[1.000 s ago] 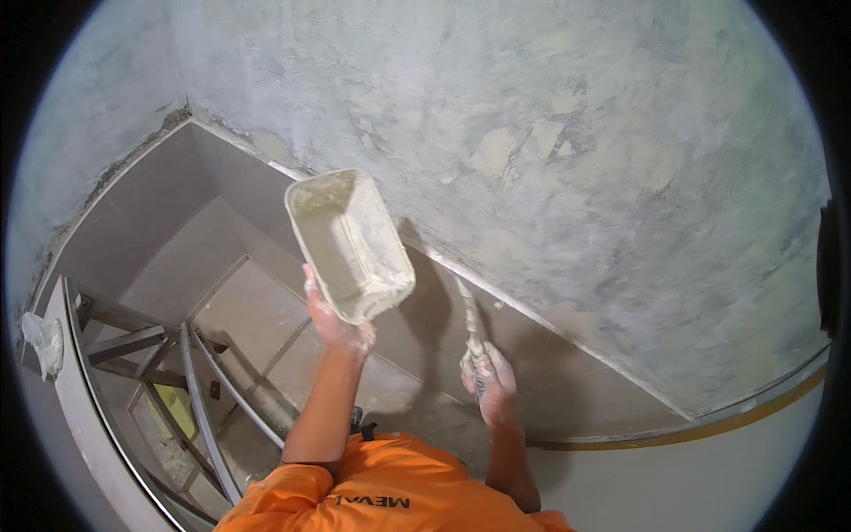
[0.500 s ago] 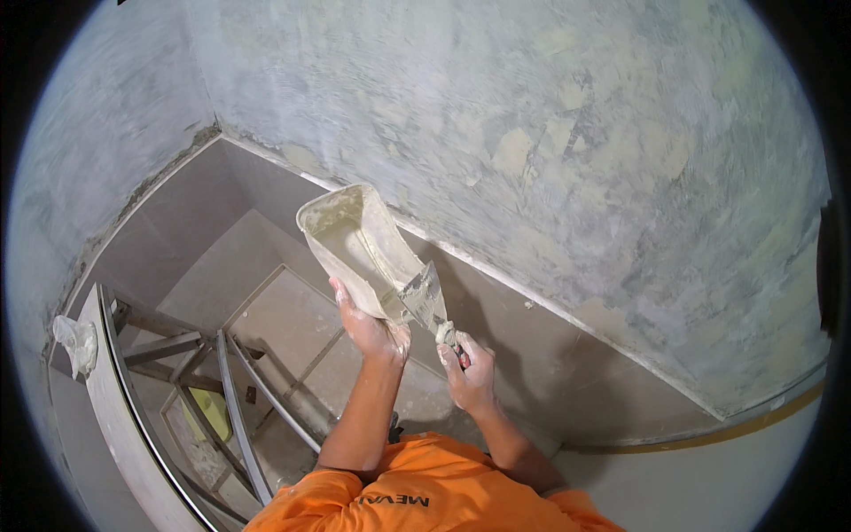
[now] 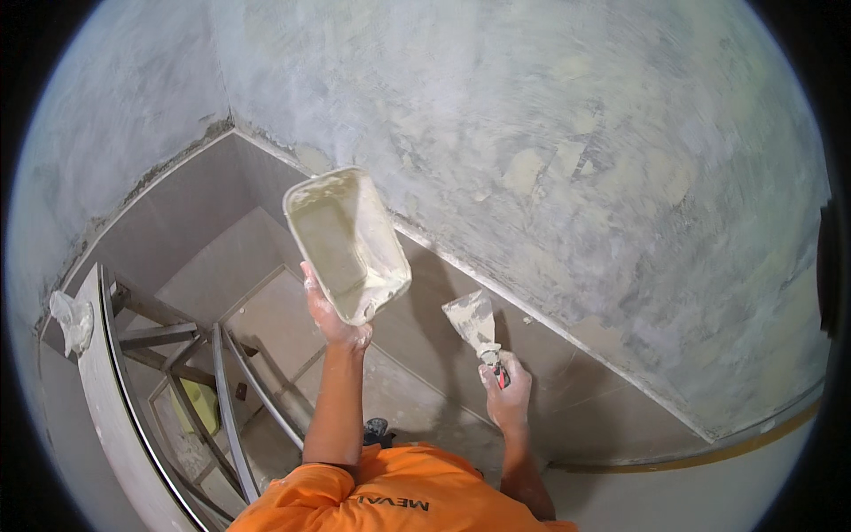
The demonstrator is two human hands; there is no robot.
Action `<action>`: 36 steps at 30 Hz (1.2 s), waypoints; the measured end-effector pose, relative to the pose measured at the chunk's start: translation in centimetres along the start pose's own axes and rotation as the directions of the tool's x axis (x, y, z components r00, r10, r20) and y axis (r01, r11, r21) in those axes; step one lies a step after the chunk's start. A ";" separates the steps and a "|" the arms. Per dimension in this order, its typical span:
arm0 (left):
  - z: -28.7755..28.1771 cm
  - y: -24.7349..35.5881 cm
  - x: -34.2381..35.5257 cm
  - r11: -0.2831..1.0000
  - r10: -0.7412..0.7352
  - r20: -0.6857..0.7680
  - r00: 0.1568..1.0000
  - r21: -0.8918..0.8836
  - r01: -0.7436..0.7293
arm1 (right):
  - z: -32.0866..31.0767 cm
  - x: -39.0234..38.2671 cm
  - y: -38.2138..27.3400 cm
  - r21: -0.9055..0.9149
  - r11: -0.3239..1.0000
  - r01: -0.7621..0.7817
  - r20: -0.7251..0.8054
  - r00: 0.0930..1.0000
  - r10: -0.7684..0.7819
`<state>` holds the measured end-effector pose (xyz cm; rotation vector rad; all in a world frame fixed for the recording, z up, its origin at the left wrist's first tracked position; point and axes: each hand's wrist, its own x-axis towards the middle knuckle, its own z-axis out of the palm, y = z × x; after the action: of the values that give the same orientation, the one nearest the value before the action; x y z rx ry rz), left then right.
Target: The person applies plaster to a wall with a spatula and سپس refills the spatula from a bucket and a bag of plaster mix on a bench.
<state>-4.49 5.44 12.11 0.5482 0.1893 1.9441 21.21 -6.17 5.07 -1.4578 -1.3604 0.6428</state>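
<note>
My left hand (image 3: 337, 312) grips a pale rectangular plastic tub (image 3: 312, 232) from below, its open mouth tilted toward me. Whitish filler coats the tub's inner walls, with more gathered at the near right end. To the right, my right hand (image 3: 509, 395) is closed round the red and black handle of a putty knife (image 3: 474, 321). Filler smears the knife's blade and clings in a lump near its neck. The blade points up and left, apart from both tub and wall. White residue marks the fingers of both hands.
Ahead rises a grey wall (image 3: 567, 177) with patchy filler, above brownish tiles (image 3: 585, 390) edged by a pale ledge. At left stands a metal-framed structure (image 3: 226, 399) with a long pale board (image 3: 133, 426) and a crumpled whitish lump (image 3: 73, 321) on it. A yellow-green object (image 3: 202, 406) lies below.
The putty knife has come away from the tub's rim and moved right and slightly down with my right hand. The tub has shifted left and tipped more toward me.
</note>
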 end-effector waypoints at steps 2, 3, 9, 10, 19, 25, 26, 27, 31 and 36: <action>-1.1 0.3 -0.7 0.998 -0.063 0.015 0.998 0.004 0.063 | -0.8 1.2 -3.7 0.129 0.987 0.091 0.025 0.995 -0.095; -1.5 0.4 -1.1 0.992 -0.129 0.038 0.991 0.011 0.129 | -0.7 1.9 -4.3 0.128 0.988 0.086 0.037 0.995 -0.091; -3.2 2.0 -3.0 0.961 -0.250 -0.011 0.968 0.119 0.249 | 1.9 4.9 -7.9 -0.187 0.877 0.442 0.104 0.897 -0.430; -2.8 2.2 -3.3 0.971 -0.199 -0.036 0.979 0.130 0.202 | 2.8 5.2 -7.3 -0.147 0.857 0.494 0.118 0.869 -0.481; -8.2 2.5 -4.2 0.987 -0.009 -0.234 0.972 0.156 0.047 | 10.1 -0.2 -4.8 0.061 0.977 0.205 0.490 0.847 -0.208; -8.9 2.3 -4.6 0.913 0.156 -0.271 0.950 0.406 -0.034 | 8.1 1.6 -7.1 0.102 0.704 -0.702 0.860 0.418 0.292; -9.8 2.4 -4.4 0.905 0.151 -0.239 0.959 0.424 -0.037 | 7.7 2.1 -7.5 0.155 0.718 -0.678 0.859 0.452 0.241; -10.7 2.3 -4.2 0.906 0.154 -0.231 0.961 0.420 -0.044 | 7.5 2.5 -7.9 0.209 0.728 -0.653 0.853 0.485 0.191; -8.6 2.6 -4.0 0.957 0.010 -0.300 0.954 0.281 0.078 | 7.1 2.8 -9.7 0.362 0.889 -0.279 0.559 0.828 0.032; -8.6 2.6 -3.3 0.984 0.054 -0.316 0.947 0.178 0.003 | 6.6 4.4 -9.8 -0.070 0.965 0.253 0.260 0.939 -0.227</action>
<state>-9.43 2.31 4.56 0.3453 0.5683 2.0456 12.30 -1.31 12.60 -1.2926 -1.7608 0.6197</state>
